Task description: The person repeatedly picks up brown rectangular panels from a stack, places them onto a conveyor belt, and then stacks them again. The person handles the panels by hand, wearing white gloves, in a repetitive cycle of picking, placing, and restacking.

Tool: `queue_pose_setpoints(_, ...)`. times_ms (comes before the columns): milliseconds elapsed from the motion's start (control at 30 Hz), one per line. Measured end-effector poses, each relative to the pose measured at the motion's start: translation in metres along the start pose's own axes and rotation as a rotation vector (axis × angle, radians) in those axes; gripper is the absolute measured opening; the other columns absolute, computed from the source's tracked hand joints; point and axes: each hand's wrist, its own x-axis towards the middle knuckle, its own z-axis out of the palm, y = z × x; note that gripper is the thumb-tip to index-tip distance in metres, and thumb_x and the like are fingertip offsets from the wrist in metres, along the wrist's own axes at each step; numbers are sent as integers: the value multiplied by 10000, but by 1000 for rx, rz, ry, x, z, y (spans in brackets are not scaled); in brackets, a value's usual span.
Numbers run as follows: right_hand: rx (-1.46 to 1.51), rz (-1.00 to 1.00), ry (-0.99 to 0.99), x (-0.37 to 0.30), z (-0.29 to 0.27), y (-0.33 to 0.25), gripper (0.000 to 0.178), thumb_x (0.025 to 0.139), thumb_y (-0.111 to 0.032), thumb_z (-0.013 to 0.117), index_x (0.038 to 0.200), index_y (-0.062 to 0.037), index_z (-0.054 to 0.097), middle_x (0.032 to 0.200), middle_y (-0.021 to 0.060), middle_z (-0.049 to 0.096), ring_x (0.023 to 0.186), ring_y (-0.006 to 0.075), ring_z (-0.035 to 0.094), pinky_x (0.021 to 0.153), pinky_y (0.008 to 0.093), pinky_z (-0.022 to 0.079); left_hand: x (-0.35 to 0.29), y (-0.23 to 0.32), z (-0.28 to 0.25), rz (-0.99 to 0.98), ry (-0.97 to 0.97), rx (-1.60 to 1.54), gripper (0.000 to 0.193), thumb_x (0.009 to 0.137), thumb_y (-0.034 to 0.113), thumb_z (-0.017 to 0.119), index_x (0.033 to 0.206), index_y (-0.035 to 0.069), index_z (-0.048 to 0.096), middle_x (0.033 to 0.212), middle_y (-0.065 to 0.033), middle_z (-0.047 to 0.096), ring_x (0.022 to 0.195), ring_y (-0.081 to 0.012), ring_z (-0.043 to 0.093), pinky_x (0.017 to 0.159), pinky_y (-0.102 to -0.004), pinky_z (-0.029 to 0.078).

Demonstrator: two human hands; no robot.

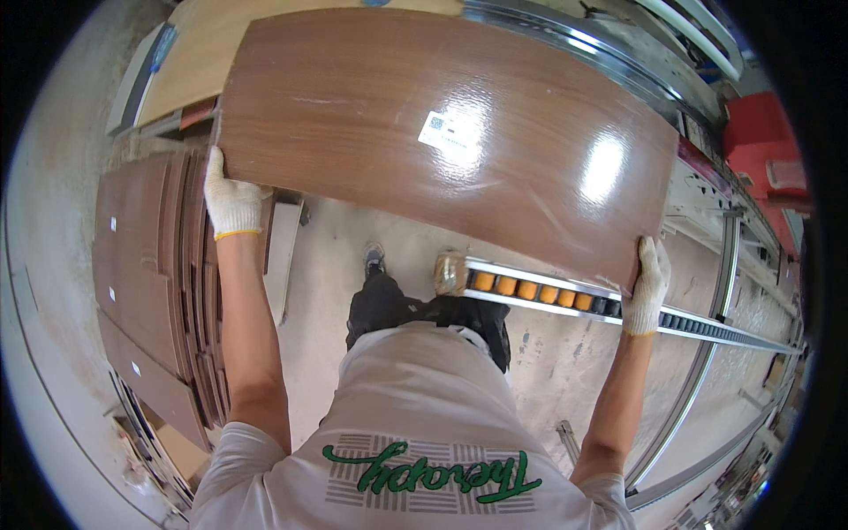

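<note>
Glossy brown panel (442,132) held flat above roller rail (539,290). Left hand (228,199), gloved, closed on panel's left edge; right hand (649,281), gloved, closed on right corner. Panel stack (150,283) lay left of rail.

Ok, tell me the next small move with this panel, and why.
Probably lower the right end of the brown panel onto the roller rail: both gloved hands, left hand and right hand, grip its near edge, and the rail sits just beneath.
</note>
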Motion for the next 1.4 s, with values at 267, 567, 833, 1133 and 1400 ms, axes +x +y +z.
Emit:
queue_pose_setpoints(267, 36, 118, 81, 163, -70, 23, 294, 1060, -270, 718, 1154, 8, 728, 1041, 2, 724, 913, 109, 633, 810, 266, 502, 76, -81, 87, -244, -245, 80, 485, 1096, 278, 639, 1500, 16, 580, 1638, -176, 519, 1484, -379, 486, 1253, -581, 351)
queue_pose_setpoints(567, 956, -46, 721, 138, 2, 35, 573, 1134, -466, 544, 1436, 19, 577, 1455, 186, 665, 1293, 319, 660, 1077, 442, 574, 49, -119, 99, -322, -281, 210, 575, 1082, 348, 676, 1560, 65, 530, 1614, -204, 530, 1467, -431, 496, 1203, -671, 378)
queue_pose_setpoints(833, 609, 94, 738, 127, 239, 46, 399, 994, -3, 711, 1375, 73, 621, 1277, 145, 693, 1070, 283, 703, 965, 435, 589, 50, -106, 93, -368, -327, 407, 587, 1064, 378, 711, 1520, 33, 578, 1483, -158, 644, 1339, -408, 603, 1136, -580, 471)
queue_pose_setpoints(1133, 584, -36, 873, 165, 184, 35, 499, 983, -7, 718, 1428, 118, 531, 1364, 180, 660, 1198, 268, 650, 1053, 385, 523, 27, -122, 124, -293, -578, 871, 587, 1066, 419, 700, 1361, -86, 658, 1188, -116, 749, 1018, -206, 726, 827, -332, 566)
queue_pose_setpoints(1400, 477, -184, 906, 210, 38, 34, 252, 984, -27, 674, 1211, 84, 670, 1160, 82, 697, 1015, 190, 638, 971, 349, 508, -86, -230, 193, -160, -553, 859, 579, 1020, 453, 768, 1292, -55, 707, 1176, -50, 690, 1043, -132, 627, 850, -302, 501)
